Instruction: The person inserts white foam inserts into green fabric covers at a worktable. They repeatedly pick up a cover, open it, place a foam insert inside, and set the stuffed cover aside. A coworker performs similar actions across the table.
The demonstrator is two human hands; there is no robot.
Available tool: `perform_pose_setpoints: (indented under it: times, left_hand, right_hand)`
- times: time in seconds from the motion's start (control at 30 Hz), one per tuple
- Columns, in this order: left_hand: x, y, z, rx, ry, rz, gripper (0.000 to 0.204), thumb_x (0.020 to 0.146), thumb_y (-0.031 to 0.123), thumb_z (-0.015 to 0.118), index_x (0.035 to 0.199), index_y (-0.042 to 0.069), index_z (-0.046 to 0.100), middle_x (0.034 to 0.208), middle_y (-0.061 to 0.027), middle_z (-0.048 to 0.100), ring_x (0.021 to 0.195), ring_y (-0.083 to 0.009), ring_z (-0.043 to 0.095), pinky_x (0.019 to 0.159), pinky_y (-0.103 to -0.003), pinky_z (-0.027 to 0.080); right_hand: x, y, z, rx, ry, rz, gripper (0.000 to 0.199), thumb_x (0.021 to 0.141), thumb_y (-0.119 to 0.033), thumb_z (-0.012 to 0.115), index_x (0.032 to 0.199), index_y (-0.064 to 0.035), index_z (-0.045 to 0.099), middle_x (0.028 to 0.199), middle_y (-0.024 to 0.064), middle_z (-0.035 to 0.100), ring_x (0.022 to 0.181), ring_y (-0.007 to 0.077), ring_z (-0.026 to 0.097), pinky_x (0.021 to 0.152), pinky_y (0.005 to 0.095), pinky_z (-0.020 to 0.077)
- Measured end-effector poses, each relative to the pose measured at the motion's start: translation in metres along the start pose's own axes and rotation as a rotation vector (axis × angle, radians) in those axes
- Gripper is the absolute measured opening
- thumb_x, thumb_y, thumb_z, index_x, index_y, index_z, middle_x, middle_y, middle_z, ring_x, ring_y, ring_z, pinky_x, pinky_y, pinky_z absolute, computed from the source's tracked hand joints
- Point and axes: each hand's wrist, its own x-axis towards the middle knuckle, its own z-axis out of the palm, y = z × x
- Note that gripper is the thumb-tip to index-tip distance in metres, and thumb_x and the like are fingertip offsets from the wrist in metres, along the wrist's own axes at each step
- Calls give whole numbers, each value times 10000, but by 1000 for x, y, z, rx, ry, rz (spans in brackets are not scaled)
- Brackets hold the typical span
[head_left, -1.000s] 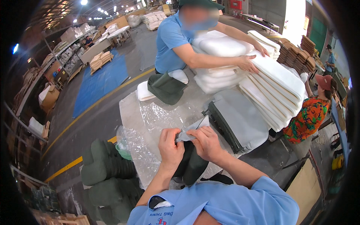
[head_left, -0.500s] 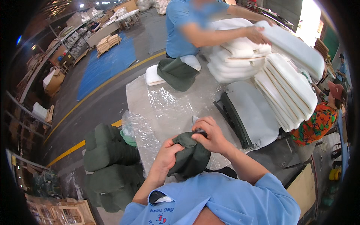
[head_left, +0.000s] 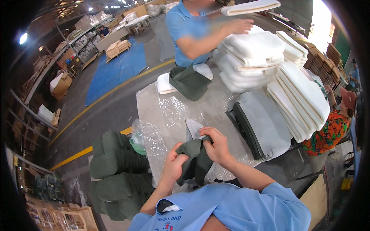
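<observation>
Close to my body at the table's near edge, a dark green fabric cover (head_left: 190, 165) is bunched between my two hands. My left hand (head_left: 174, 164) pinches its left side, thumb on top. The fingers of my right hand (head_left: 216, 145) are closed on its upper right edge. A pale grey-white flap (head_left: 193, 128) sticks up from the cover beside my right fingertips. Across the table lies another dark green cover (head_left: 189, 84), partly over a white foam pad (head_left: 165, 84). To the right sits a stack of covers (head_left: 266, 125), grey on top with dark green edges.
White foam pads (head_left: 254, 50) are piled at the far right, with more leaning pads (head_left: 298, 102) nearer. Opposite, a co-worker in a blue shirt (head_left: 191, 42) holds a white pad (head_left: 250, 7). Finished-looking green cushions (head_left: 119, 154) are stacked at left beside clear plastic film (head_left: 148, 134).
My hands have shifted the cover slightly, and more of its pale flap now shows. The co-worker has moved a white pad from the right side toward themselves, raised above the pile.
</observation>
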Motion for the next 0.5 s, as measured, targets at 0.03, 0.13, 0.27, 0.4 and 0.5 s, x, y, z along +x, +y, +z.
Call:
perform_pose_setpoints:
  times: [0.03,0.13,0.27,0.4,0.5]
  left_hand:
    - [-4,-1,5,175,-4,48,225,916,-10,597,1139,15,620,1017,-35,675,949,-105,617,850,-293,502]
    - [-13,-15,14,728,34,362,381,874,66,741,1215,35,574,1000,-116,656,931,-255,638,832,-397,508]
    - [-5,-26,7,1137,260,366,474,779,79,817,1206,46,614,980,-184,644,944,-411,609,858,-499,489]
    - [6,-17,-18,1210,367,563,434,704,52,811,1120,73,691,1036,-160,677,979,-360,611,896,-448,469]
    - [6,-11,-18,1138,391,632,421,715,20,783,1120,74,683,1085,-143,696,1057,-341,629,964,-418,458]
  right_hand:
    - [2,1,-2,11,6,22,335,813,51,629,1127,-47,694,1128,172,722,977,366,700,839,418,569]
    - [6,-6,2,12,-32,71,313,839,65,583,1105,-46,708,1075,174,736,971,368,706,833,427,564]
    - [9,-9,2,20,-94,77,299,865,42,563,1104,-49,717,1067,186,729,988,367,703,863,422,554]
    - [-1,-25,0,141,-360,227,346,815,25,539,1123,-4,695,1070,181,719,1034,312,708,949,382,535]
    - [-7,-30,-4,194,-456,229,312,831,13,622,1135,-11,689,1096,164,723,1046,320,708,949,391,538]
